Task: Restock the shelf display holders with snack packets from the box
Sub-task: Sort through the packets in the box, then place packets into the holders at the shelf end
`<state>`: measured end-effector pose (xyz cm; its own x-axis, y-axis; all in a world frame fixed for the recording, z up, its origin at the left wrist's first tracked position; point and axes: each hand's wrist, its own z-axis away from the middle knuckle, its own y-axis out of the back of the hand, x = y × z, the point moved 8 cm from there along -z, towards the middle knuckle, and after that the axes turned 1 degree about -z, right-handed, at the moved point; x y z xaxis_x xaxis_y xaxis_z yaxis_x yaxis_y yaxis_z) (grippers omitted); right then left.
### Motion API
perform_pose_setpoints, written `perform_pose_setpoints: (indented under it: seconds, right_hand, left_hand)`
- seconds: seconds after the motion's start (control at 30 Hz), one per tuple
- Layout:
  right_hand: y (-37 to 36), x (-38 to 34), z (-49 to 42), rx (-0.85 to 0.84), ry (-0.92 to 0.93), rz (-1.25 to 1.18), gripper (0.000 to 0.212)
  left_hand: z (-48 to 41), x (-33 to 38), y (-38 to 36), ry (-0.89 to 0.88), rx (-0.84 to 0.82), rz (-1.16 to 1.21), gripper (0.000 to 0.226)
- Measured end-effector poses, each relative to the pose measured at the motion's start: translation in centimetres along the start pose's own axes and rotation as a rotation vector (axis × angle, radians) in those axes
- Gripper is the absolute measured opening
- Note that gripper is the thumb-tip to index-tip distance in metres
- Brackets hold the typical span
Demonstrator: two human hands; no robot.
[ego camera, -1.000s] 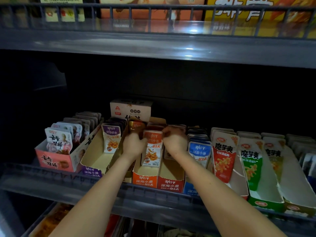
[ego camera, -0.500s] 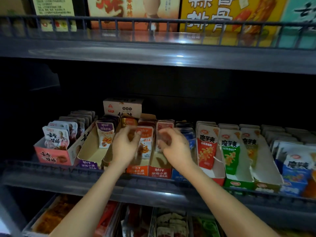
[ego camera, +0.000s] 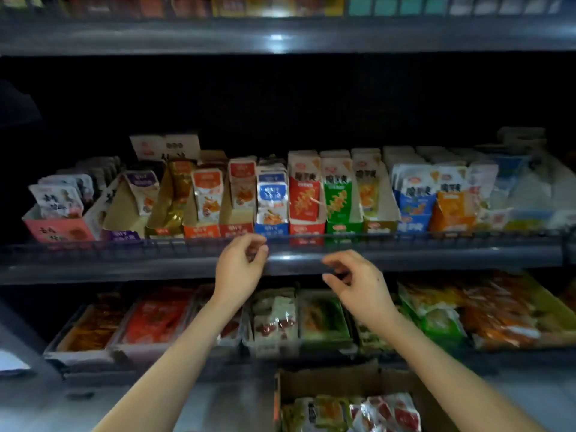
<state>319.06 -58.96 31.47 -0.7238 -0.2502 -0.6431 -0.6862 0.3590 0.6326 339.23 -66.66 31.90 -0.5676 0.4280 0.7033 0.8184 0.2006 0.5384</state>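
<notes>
Before the shelf rail (ego camera: pixel 405 254), both hands hung empty. Left hand (ego camera: pixel 238 269) had loosely curled fingers. Right hand (ego camera: pixel 358 282) was likewise half open, touching nothing.

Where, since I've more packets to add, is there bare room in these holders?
Bare cardboard floor shows at the front of the purple holder and of the red holder left of the blue holder, which is crowded right to its front.

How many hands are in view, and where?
2. The left hand is in front of the shelf edge, below the blue holder; the right hand is just right of it, slightly lower. Both are empty.
</notes>
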Motion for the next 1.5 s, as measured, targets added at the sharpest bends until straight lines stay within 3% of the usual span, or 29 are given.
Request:
perform_pose_setpoints:
  seconds: [0.2,0.33,0.47,0.67,0.8,1.07,1.17,1.23,1.3,1.37,1.43,1.5]
  right_hand:
    - [1.8,8.9,11.2,-0.049,-0.220,0.029,0.023]
    - [-0.4,16.4,18.9,-0.138,-0.487,-0.003,0.024]
    - [-2.9,22.6,25.7,-0.271,-0.717,0.045,0.021]
    - [-9.9,29.7,33.1,-0.466,-0.913,0.115,0.021]
    - [-14.9,31.5,32.8,-0.542,-0.842,0.126,0.038]
    - [-21.3,33.6,32.1,-0.773,-0.587,0.470,0.070]
    - [-21.0,34.5,32.3,-0.728,-0.610,0.558,0.055]
    - [-19.5,34.4,31.8,-0.547,-0.610,0.600,0.041]
    - [-17.5,34.4,31.7,-0.334,-0.683,0.436,0.032]
    - [-17.6,33.9,32.4,-0.299,-0.977,-0.124,0.025]
    - [-19.0,31.5,32.9,-0.418,-1.149,-0.547,0.015]
    - [-20.5,28.9,32.9,-0.623,-1.125,-0.631,0.016]
  left_hand:
    - [9.2,0.9,-7.9,0.062,-0.222,0.033,0.011]
    - [16.7,-1.0,-13.9,0.133,-0.417,0.038,0.014]
    - [23.6,-6.3,-19.5,0.329,-0.636,-0.061,0.009]
    - [32.0,-13.1,-23.6,0.596,-0.720,-0.080,0.012]
    - [34.7,-16.5,-24.9,0.876,-0.649,0.012,0.013]
    - [39.2,-20.6,-25.3,1.290,-0.553,0.065,0.014]
    - [39.7,-20.8,-25.4,1.381,-0.516,0.107,0.014]
    - [39.6,-20.5,-25.6,1.397,-0.492,0.132,0.013]
    - [39.2,-20.1,-25.7,1.381,-0.498,0.140,0.009]
    - [39.0,-19.3,-26.3,1.401,-0.497,0.245,0.001]
    - [39.3,-18.3,-27.2,1.471,-0.504,0.421,0.020]
    - [39.3,-17.9,-27.8,1.510,-0.480,0.522,0.031]
